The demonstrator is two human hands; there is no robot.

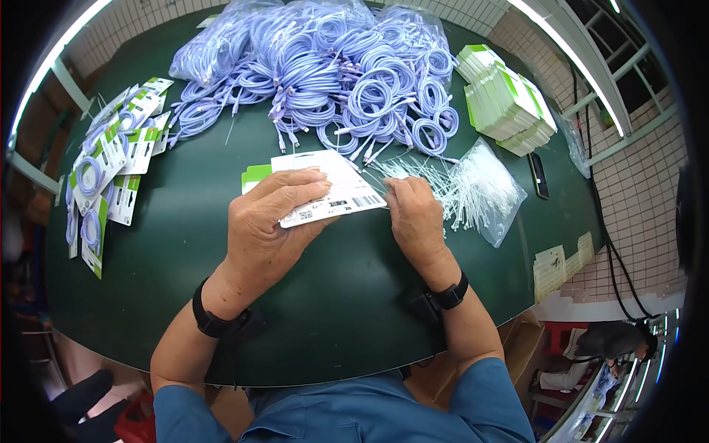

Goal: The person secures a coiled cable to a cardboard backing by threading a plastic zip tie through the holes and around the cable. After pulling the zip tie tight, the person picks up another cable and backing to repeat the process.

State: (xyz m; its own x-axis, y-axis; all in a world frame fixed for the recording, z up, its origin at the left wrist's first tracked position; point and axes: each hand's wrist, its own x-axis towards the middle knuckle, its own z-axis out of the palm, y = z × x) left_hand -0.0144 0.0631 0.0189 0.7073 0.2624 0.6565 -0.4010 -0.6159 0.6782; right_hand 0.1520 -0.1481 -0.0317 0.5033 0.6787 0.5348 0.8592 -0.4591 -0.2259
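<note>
My left hand (267,221) lies on a white and green packaging card (336,171) in the middle of the dark green table (185,244), fingers curled over its near edge. My right hand (415,214) pinches the card's right end, next to a clear bag of white cable ties (473,188). What sits between the right fingertips is too small to make out. Behind the card lies a big heap of coiled lilac cables (347,66), some still in clear bags.
Packed cards with coiled cables (103,170) lie spread at the left edge. A stack of blank white and green cards (506,100) stands at the back right, with a dark phone (538,175) near it. Another person (605,347) sits low at the right.
</note>
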